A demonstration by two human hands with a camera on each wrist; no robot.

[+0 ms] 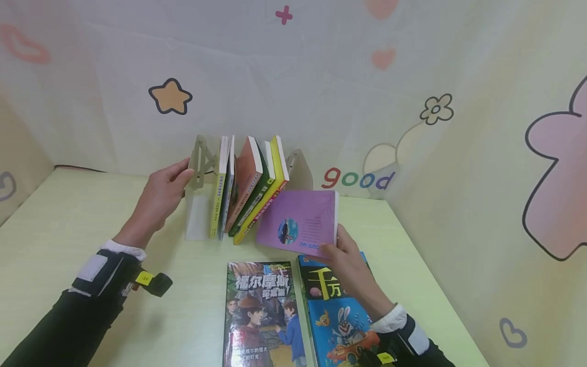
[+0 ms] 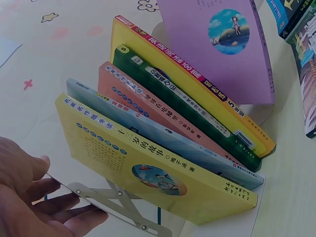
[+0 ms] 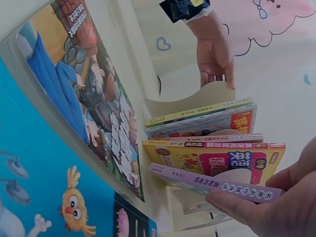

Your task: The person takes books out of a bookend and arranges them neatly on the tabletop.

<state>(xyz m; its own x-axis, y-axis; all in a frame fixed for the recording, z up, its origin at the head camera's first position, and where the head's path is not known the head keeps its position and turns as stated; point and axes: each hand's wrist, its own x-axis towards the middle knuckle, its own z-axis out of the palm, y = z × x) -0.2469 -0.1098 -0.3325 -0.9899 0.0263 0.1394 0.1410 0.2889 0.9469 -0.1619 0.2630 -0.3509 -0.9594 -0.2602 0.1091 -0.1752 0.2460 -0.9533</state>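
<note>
At the left end of a bookend rack (image 1: 200,162), my left hand (image 1: 161,196) grips the metal end plate, thumb on one side and fingers on the other. Several books lean between the rack's two end plates: a yellow book (image 2: 123,153) nearest that hand, then a pale blue one (image 2: 158,136), a pink one (image 2: 148,106), a green one (image 2: 182,98) and another yellow one (image 2: 197,81). My right hand (image 1: 350,265) pinches a purple book (image 1: 298,219) by its outer corner. That book stands beside the rightmost yellow book, partly covering the right end plate (image 1: 300,171).
In front of the rack a detective comic book (image 1: 263,316) lies face up on the table (image 1: 183,306). To its right lies a blue book with a rabbit cover (image 1: 337,321), partly under my right forearm. A printed curtain (image 1: 293,92) rises behind the table.
</note>
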